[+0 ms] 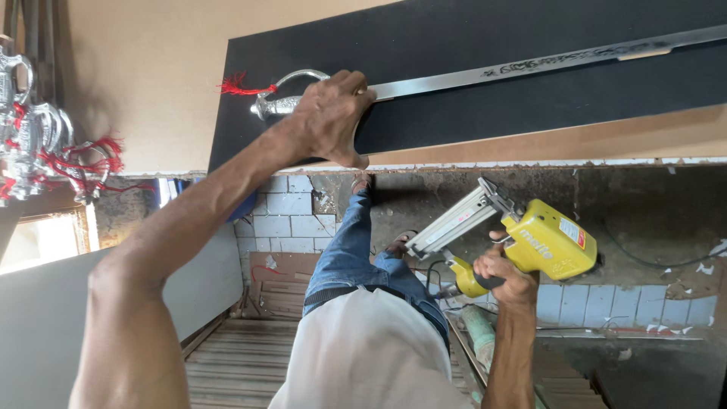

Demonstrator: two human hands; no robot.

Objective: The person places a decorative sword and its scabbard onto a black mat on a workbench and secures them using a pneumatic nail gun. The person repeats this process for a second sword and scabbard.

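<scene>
Nearest to the lens is the left forearm, running up from the bottom left to my left hand (329,117), which lies flat over the grip end of a sword (530,67); the fingers are curled over the top of the guard and press it against a black board (469,98). Whether the thumb wraps underneath I cannot tell. That sword lies along the far board, hilt at left with a red tassel (238,85), blade running right. My right hand (506,279) sits lower and nearer, fingers closed around the handle of a yellow nail gun (530,238), whose long magazine points up and left, well apart from the board. Below are my jeans, a white shirt (371,356), tiled floor and wooden slats (227,356). More silver hilts (30,129) with red tassels hang at far left. In my judgement, good practice is to keep the left palm steady so the blade stays straight, bring the gun nose square to the board beside the blade, and keep the holding fingers clear of the firing line.
</scene>
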